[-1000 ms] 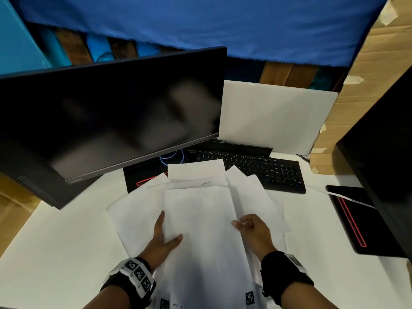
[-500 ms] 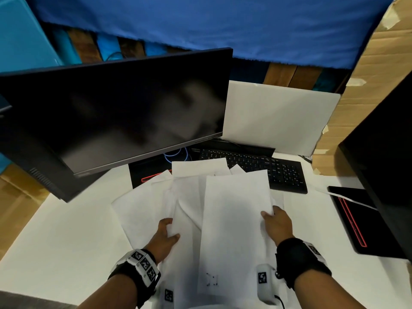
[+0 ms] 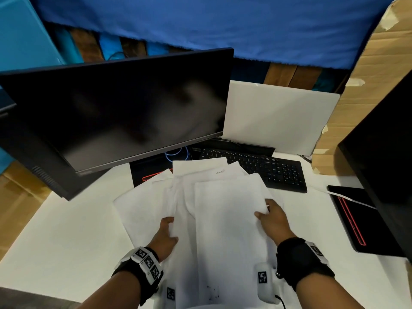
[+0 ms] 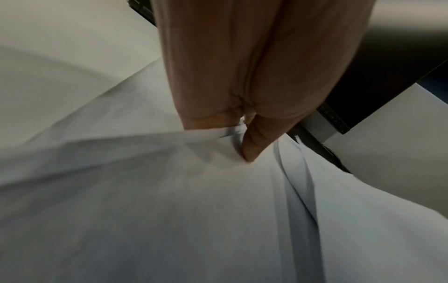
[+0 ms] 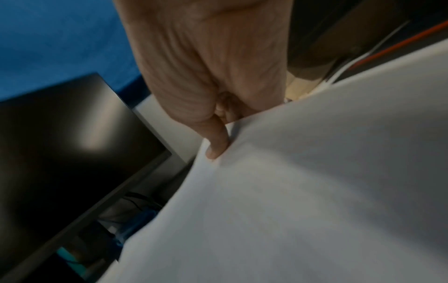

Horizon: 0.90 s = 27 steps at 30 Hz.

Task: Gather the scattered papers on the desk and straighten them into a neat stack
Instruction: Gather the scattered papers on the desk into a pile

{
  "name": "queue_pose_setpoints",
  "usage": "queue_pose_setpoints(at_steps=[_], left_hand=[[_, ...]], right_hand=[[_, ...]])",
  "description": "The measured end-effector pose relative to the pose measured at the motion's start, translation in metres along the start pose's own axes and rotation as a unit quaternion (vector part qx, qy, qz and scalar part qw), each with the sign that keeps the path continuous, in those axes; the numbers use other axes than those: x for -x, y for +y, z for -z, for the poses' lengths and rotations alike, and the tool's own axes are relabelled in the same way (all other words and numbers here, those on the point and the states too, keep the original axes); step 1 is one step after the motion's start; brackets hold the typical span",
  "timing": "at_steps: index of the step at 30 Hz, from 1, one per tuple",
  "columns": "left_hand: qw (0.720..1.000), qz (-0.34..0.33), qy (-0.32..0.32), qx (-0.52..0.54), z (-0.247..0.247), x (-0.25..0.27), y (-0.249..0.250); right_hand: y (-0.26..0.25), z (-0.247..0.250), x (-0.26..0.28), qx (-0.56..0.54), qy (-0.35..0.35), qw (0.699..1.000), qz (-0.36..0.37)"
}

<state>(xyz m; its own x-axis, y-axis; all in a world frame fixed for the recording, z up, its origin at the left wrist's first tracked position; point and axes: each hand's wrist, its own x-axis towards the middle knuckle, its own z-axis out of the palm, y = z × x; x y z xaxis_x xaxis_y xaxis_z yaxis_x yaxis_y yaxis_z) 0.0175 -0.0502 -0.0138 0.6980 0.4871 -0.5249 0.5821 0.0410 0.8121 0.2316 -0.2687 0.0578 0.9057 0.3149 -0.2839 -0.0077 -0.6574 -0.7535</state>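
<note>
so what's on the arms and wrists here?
Bare forearms, no sleeves. Left wrist wears a black band with a white strip of square black-and-white tags. Right wrist wears a black band with a white tagged piece, and a white tagged pod with a thin black cable.

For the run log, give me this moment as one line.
phase: gathering | left hand: pinches papers | right hand: pinches top sheet edge | stack: not squared, sheets fanned near keyboard
</note>
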Motion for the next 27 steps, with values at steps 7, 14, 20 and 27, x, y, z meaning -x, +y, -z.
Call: queue_pose_setpoints(at_steps=[7,14,20,27], left_hand=[[0.998,-0.051,-0.013,-0.018,0.001,0.004,0.003],[0.993,-0.066,-0.048,-0.088,0.003,0.003,0.002],[0.998,-0.035,-0.039,-0.020,0.000,0.007,0.012],[0.998,-0.014,-0.040,0.052,-0.003,0.011,0.019]], right_hand=[[-0.063,0.058,0.021,-0.129,-0.024,0.988,0.078],[-0.037,0.047,0.002,-0.234,-0.026,0.971,-0.037],[0.015,-0.005,-0.003,-0.033,-0.004,0.997,-0.075],[0.034,-0.031,0.005,0.036,-0.004,0.998,-0.060]])
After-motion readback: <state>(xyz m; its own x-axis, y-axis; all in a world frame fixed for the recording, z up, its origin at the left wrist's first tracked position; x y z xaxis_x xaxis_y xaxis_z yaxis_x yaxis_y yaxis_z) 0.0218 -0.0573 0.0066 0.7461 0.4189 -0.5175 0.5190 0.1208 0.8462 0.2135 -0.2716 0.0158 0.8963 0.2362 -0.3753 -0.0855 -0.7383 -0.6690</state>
